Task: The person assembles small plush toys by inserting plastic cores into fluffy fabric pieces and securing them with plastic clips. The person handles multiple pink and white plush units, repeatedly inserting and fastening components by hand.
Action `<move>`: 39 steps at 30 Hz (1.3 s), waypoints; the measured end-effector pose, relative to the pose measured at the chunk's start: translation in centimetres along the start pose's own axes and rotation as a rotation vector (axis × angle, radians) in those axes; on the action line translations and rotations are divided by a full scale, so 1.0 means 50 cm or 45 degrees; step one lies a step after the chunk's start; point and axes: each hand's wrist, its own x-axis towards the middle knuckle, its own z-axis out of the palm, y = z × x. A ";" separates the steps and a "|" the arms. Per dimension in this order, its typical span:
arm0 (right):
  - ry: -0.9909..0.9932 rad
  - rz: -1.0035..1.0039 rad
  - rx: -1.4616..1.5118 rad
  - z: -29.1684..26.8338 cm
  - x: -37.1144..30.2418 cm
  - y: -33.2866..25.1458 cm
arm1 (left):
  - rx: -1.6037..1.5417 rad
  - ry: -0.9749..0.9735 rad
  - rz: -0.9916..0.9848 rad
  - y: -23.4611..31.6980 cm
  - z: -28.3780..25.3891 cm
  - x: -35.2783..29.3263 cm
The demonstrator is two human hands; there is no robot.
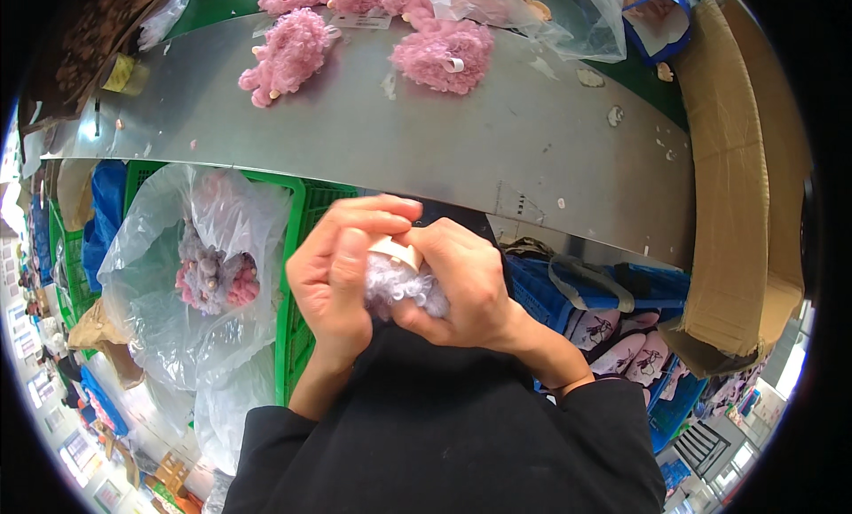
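Note:
Close in front of my body, both hands are around a small pale lilac curly plush piece (404, 288) with a smooth cream-coloured part (397, 252) at its top. My left hand (330, 270) is curved along its left side, fingers bent over the far end. My right hand (466, 283) grips it from the right, with the thumb pressed low on the fur and the fingers bent near the cream part. Much of the piece is hidden by my hands. Beyond, on the metal table, lie a pink curly plush piece (293, 52) and another pink plush piece (444, 57) with a small white loop.
To my left, a green crate (297, 248) holds a clear plastic bag (146, 274) with grey and pink plush pieces (213, 274). The metal table (355, 123) spans the far side. At right stand a cardboard box (728, 185) and a blue crate (652, 288) with pink printed pieces (648, 359).

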 end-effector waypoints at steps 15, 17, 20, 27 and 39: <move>0.137 -0.034 -0.092 0.060 0.008 -0.039 | 0.226 0.470 0.351 -0.006 0.007 0.033; 0.140 -0.100 -0.145 0.066 0.012 -0.044 | -0.007 0.508 0.359 -0.014 0.004 0.036; 0.183 -0.134 -0.172 0.072 0.006 -0.045 | -0.030 0.454 0.374 0.002 0.008 0.039; 0.187 -0.155 -0.236 0.073 -0.011 -0.044 | 0.043 0.367 0.252 0.009 0.008 0.034; 0.264 -0.401 -0.339 0.053 -0.005 -0.042 | 0.129 0.140 0.348 0.046 0.017 0.029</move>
